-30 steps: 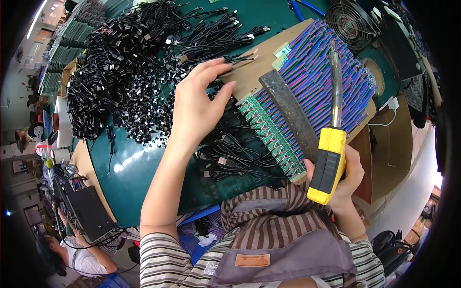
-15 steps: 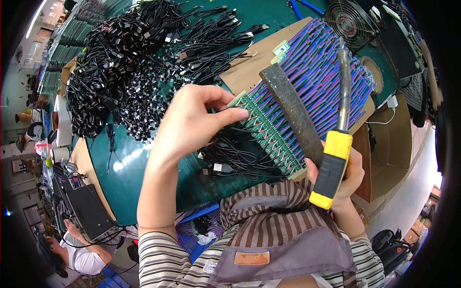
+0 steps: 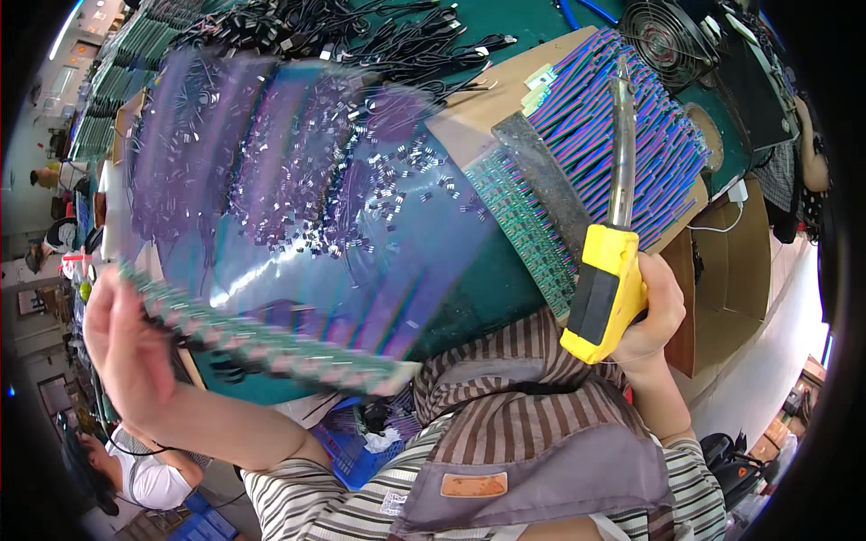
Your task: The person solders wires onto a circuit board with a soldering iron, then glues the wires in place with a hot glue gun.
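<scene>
My left hand [image 3: 131,347], far out on the left and smeared by motion, pinches one end of a long green circuit board strip [image 3: 271,347]. Blurred purple-blue wires fan out from that strip across the table. In my right hand [image 3: 658,311] is a yellow and black soldering gun [image 3: 603,284], its long metal tip pointing away from me. Beside the gun lies a stack of similar circuit boards [image 3: 519,230] with blue, red and green wires [image 3: 622,144]. A dark metal bar [image 3: 546,180] rests across that stack.
Black cables [image 3: 397,45] with plugs pile up at the back of the green table [image 3: 478,284]. Small loose connectors [image 3: 361,203] show through the blur. A fan [image 3: 666,41] stands at the back right; a cardboard box [image 3: 735,279] is right of the table. Another person [image 3: 149,469] sits lower left.
My left hand has swung left and toward me, carrying a board strip off the stack with its wires trailing. The soldering gun has shifted slightly left and nearer me.
</scene>
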A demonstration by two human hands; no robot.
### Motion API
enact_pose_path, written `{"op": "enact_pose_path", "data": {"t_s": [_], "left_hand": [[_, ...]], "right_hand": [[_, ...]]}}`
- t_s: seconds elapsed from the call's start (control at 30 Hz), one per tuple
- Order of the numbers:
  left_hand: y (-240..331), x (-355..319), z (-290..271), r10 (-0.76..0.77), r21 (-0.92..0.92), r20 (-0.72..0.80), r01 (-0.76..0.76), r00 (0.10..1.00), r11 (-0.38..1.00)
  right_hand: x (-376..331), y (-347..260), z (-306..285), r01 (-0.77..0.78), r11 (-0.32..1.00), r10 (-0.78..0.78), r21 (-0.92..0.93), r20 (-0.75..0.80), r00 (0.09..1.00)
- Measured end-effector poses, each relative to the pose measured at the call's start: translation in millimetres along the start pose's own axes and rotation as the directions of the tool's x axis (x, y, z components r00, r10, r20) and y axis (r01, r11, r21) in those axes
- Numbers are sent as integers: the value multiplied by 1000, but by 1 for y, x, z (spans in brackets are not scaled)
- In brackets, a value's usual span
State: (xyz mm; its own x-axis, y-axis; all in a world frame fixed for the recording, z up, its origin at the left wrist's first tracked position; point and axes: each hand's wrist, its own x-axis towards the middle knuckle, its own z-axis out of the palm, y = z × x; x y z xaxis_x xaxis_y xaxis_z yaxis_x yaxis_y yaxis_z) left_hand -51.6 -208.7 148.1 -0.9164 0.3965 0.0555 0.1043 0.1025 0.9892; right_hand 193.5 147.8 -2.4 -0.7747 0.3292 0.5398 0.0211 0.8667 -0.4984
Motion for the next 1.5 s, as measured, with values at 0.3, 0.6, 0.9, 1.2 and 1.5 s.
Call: {"op": "enact_pose_path", "data": {"t_s": [0.3, 0.6, 0.9, 1.2, 1.5], "left_hand": [[-78, -92, -213, -398, 103, -448, 488, 801, 866], [-123, -25, -36, 356, 913, -382, 288, 853, 289], [-130, 12, 154, 114, 685, 125, -169, 986, 709], [-127, 10, 159, 162, 813, 223, -275, 961, 514], [-112, -28, 188, -179, 238, 212, 127, 961, 963]], "right_hand": [[0, -2, 4, 20, 999, -21, -30, -16, 1000], [-10, 6, -2, 7, 997, -7, -76, -7, 1000], [-1, 7, -9, -14, 991, 14, -135, -7, 1000], [4, 8, 12, 63, 996, -72, -65, -146, 987], [-1, -1, 0, -140, 989, 141, -40, 17, 990]]}}
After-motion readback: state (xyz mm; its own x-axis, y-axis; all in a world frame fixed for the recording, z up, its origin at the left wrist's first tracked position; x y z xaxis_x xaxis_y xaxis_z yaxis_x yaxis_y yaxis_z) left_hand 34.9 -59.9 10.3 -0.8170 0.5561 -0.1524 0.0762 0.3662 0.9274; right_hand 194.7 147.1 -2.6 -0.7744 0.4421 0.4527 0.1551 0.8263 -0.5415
